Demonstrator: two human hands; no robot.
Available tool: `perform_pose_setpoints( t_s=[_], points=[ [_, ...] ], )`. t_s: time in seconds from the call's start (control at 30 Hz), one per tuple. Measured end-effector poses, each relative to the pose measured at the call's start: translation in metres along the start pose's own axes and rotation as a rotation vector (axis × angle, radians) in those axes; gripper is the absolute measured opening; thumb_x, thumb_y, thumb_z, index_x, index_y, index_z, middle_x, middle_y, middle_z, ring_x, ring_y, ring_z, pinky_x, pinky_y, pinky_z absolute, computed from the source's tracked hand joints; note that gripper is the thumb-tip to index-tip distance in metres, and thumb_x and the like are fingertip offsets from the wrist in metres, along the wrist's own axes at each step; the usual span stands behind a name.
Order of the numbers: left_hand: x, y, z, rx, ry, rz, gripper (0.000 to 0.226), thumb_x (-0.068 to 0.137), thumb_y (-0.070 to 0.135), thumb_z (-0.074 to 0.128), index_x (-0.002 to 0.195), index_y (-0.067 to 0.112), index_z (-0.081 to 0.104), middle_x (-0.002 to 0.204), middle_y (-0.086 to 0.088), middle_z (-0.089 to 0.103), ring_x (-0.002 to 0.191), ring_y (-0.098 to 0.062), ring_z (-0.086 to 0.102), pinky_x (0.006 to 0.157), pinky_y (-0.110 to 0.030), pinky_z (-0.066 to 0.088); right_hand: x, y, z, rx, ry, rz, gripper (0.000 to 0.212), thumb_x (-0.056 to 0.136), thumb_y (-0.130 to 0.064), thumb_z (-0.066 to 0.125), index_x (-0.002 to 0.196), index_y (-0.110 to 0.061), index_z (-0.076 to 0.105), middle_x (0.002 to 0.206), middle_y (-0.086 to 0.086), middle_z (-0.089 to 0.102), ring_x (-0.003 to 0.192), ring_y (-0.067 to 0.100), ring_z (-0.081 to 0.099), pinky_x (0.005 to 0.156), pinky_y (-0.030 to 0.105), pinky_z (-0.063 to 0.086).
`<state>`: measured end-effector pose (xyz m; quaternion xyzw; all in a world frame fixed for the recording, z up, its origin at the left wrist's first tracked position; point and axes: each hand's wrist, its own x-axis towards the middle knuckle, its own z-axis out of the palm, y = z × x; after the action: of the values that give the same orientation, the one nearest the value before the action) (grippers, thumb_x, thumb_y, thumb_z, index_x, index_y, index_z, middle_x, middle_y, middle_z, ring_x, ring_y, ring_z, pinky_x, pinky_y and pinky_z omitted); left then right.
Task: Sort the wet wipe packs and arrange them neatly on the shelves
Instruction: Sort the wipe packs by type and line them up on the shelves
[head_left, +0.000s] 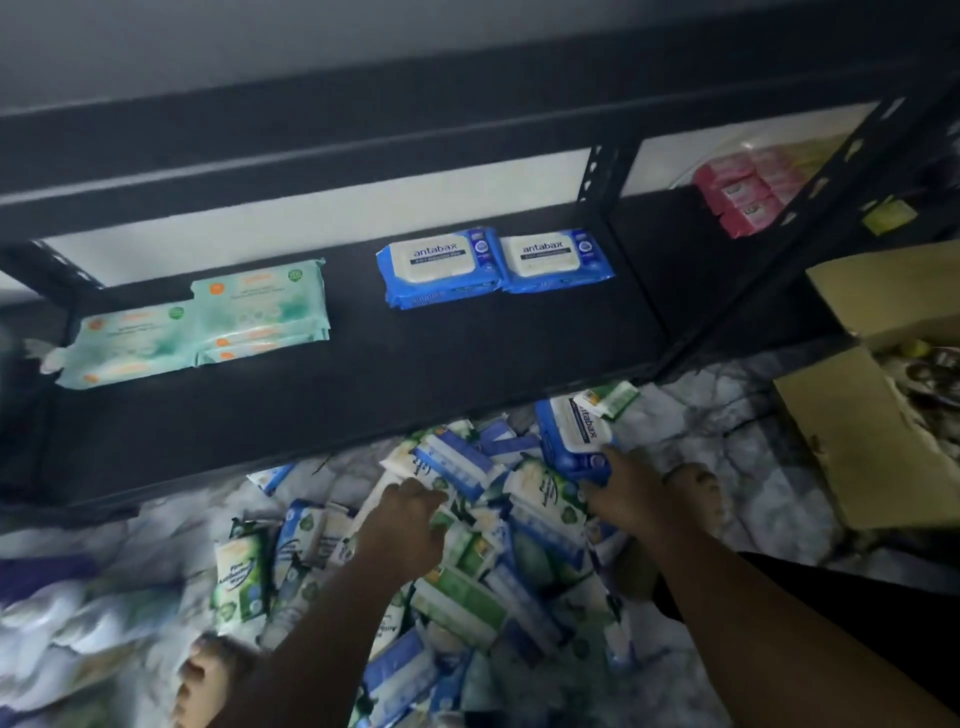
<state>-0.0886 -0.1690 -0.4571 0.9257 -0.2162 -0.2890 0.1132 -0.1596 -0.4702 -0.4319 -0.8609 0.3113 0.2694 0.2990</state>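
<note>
hands sort a heap of blue, green and white wet wipe packs (467, 561) on the marble-patterned floor (727, 431): the right hand (626, 491) has its fingers clamped on the edge of a blue plastic antabax pack (571, 436), while the left hand (410, 517) lies on the heap, fingers too blurred to read. held by one edge, the slick pack could slip and scatter the pile. the black metal shelf (415, 374) above carries two blue packs (493, 265) and pale green packs (208, 322); a brown cardboard box (857, 441) stands at right
</note>
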Motion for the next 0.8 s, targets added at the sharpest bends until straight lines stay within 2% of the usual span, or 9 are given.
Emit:
perform_pose_setpoints(
  t_s=[0.07, 0.13, 0.23, 0.33, 0.4, 0.5, 0.63, 0.7, 0.8],
  points=[
    [0.003, 0.008, 0.008, 0.017, 0.069, 0.026, 0.043, 0.088, 0.043, 0.054, 0.121, 0.023, 0.069, 0.120, -0.004, 0.062, 0.116, -0.028, 0.056, 0.095, -0.040, 0.052, 0.007, -0.004, -0.003, -0.071, 0.085, 0.021, 0.068, 0.086, -0.059, 0.058, 0.144, -0.027, 0.042, 0.137, 0.013, 0.047, 0.119, 0.035, 0.053, 0.098, 0.044, 0.050],
    [0.003, 0.017, 0.016, -0.007, 0.212, 0.075, 0.034, 0.085, 0.043, 0.056, 0.105, 0.022, 0.073, 0.109, -0.005, 0.063, 0.102, -0.031, 0.060, 0.082, -0.041, 0.055, 0.021, -0.009, -0.002, -0.155, 0.141, 0.070, 0.078, 0.088, -0.068, 0.054, 0.151, -0.026, 0.033, 0.143, 0.016, 0.034, 0.127, 0.039, 0.044, 0.103, 0.047, 0.045],
    [-0.003, 0.034, 0.027, 0.026, 0.360, 0.262, 0.034, 0.083, 0.039, 0.063, 0.111, 0.020, 0.066, 0.115, -0.008, 0.059, 0.103, -0.031, 0.054, 0.085, -0.042, 0.050, 0.047, -0.017, 0.002, -0.081, 0.062, 0.092, 0.098, 0.082, -0.077, 0.055, 0.158, -0.026, 0.019, 0.154, 0.015, 0.027, 0.136, 0.041, 0.039, 0.108, 0.051, 0.043],
    [-0.020, 0.059, 0.042, 0.150, 0.280, 0.565, 0.036, 0.080, 0.036, 0.067, 0.111, 0.020, 0.058, 0.111, -0.006, 0.058, 0.100, -0.032, 0.055, 0.085, -0.044, 0.046, 0.065, -0.024, 0.006, 0.099, 0.028, 0.159, 0.113, 0.073, -0.079, 0.063, 0.158, -0.027, 0.011, 0.159, 0.013, 0.022, 0.140, 0.040, 0.037, 0.109, 0.053, 0.042],
    [-0.031, 0.068, 0.060, 0.279, 0.148, 0.666, 0.045, 0.077, 0.046, 0.064, 0.114, 0.021, 0.059, 0.111, -0.005, 0.058, 0.099, -0.031, 0.054, 0.089, -0.046, 0.046, 0.070, -0.027, 0.009, 0.101, 0.047, 0.179, 0.113, 0.073, -0.072, 0.070, 0.157, -0.025, 0.010, 0.157, 0.014, 0.024, 0.138, 0.040, 0.039, 0.106, 0.052, 0.044],
    [-0.039, 0.069, 0.078, 0.351, 0.009, 0.606, 0.059, 0.076, 0.063, 0.057, 0.118, 0.023, 0.067, 0.116, -0.004, 0.059, 0.106, -0.032, 0.054, 0.099, -0.050, 0.042, 0.070, -0.023, 0.011, 0.059, 0.101, 0.171, 0.109, 0.071, -0.063, 0.076, 0.153, -0.020, 0.018, 0.149, 0.015, 0.035, 0.131, 0.038, 0.046, 0.100, 0.047, 0.048],
    [-0.052, 0.076, 0.085, 0.377, 0.029, 0.570, 0.068, 0.077, 0.068, 0.053, 0.122, 0.018, 0.066, 0.120, -0.008, 0.060, 0.111, -0.035, 0.053, 0.101, -0.054, 0.037, 0.052, -0.012, 0.006, 0.042, 0.148, 0.145, 0.109, 0.064, -0.055, 0.085, 0.150, -0.017, 0.029, 0.140, 0.013, 0.048, 0.128, 0.034, 0.050, 0.100, 0.042, 0.049],
    [-0.062, 0.084, 0.087, 0.397, -0.018, 0.563, 0.082, 0.078, 0.072, 0.056, 0.138, 0.017, 0.055, 0.134, -0.010, 0.054, 0.125, -0.036, 0.045, 0.108, -0.057, 0.029, 0.036, -0.003, 0.003, 0.044, 0.163, 0.124, 0.104, 0.061, -0.052, 0.087, 0.146, -0.019, 0.036, 0.135, 0.011, 0.054, 0.124, 0.032, 0.055, 0.099, 0.040, 0.050],
    [-0.078, 0.097, 0.093, 0.486, -0.193, 0.488, 0.110, 0.078, 0.078, 0.058, 0.159, 0.016, 0.018, 0.160, -0.016, 0.023, 0.146, -0.040, 0.020, 0.118, -0.062, 0.011, 0.007, 0.014, 0.002, -0.031, 0.139, 0.138, 0.088, 0.066, -0.054, 0.084, 0.136, -0.018, 0.045, 0.131, 0.007, 0.056, 0.119, 0.029, 0.057, 0.084, 0.032, 0.044]
  ],
)
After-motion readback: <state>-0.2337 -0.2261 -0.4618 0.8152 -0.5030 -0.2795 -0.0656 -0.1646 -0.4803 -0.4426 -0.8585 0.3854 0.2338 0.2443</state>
